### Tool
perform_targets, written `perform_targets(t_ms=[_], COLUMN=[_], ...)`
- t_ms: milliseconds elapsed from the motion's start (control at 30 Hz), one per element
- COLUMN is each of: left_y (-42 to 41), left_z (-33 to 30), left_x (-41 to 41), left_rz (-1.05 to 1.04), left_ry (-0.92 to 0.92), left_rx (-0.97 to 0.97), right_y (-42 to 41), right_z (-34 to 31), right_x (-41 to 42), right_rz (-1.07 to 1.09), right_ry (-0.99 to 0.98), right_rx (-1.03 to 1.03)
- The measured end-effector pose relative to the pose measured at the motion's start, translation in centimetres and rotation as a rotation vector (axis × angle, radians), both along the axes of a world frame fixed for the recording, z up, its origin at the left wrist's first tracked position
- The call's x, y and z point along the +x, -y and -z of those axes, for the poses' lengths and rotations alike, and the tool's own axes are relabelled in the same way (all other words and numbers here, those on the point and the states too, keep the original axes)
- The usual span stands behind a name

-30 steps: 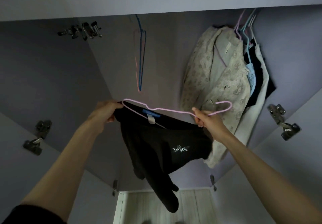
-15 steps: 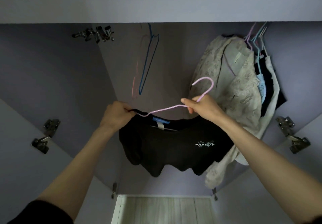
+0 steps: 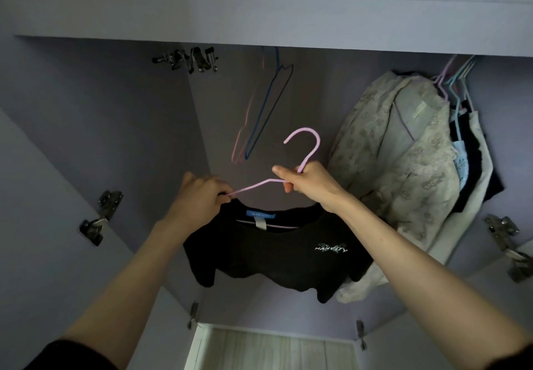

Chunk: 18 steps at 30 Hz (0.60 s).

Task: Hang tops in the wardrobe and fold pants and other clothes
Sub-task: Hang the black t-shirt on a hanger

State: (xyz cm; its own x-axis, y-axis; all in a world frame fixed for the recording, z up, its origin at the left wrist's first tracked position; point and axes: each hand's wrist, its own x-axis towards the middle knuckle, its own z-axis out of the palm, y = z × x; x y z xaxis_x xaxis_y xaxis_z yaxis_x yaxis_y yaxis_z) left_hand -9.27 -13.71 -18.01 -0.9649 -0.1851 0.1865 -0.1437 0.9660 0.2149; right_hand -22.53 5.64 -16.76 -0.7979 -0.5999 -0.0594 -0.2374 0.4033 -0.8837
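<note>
A black top with a blue neck label and small white print hangs on a pink wire hanger, held up inside the open wardrobe. My right hand grips the hanger at the base of its hook, which points upward. My left hand pinches the hanger's left shoulder together with the top's shoulder. The hook hangs free below the wardrobe's top edge, touching nothing.
Two bare hangers, blue and pink, hang at the centre back. A pale patterned garment and several darker clothes on hangers fill the right side. Door hinges sit on both open doors. The wardrobe's top panel runs overhead.
The hanger has turned from lying flat to hook-up, and both hands have raised it and the top. My right hand moved from the hook's tip to its base.
</note>
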Motion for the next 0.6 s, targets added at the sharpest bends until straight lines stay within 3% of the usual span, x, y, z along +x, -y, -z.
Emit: perform_targets(t_ms=[167,267,433,600], left_y=[1.1,2.3,4.0,4.7], left_z=[0.1,-0.1,0.7,1.5], left_x=[1.7,2.5,4.0,4.8], left_rz=[-0.026,-0.087,-0.195,-0.24], left_ry=[-0.175,-0.251,-0.303,-0.235], left_rx=[0.134,0.159,0.151,0.149], right_y=[0.5,-0.1,-3.2,-4.1], right_z=[-1.0,-1.0,2.8,4.5], right_x=[-0.1,-1.1,-2.9,-2.7], right_rz=[-0.173,-0.231,-0.146,-0.123], right_ry=[0.046,-0.086,-0.234,-0.237], right_rx=[-0.052,-0.08,0.357,0.305])
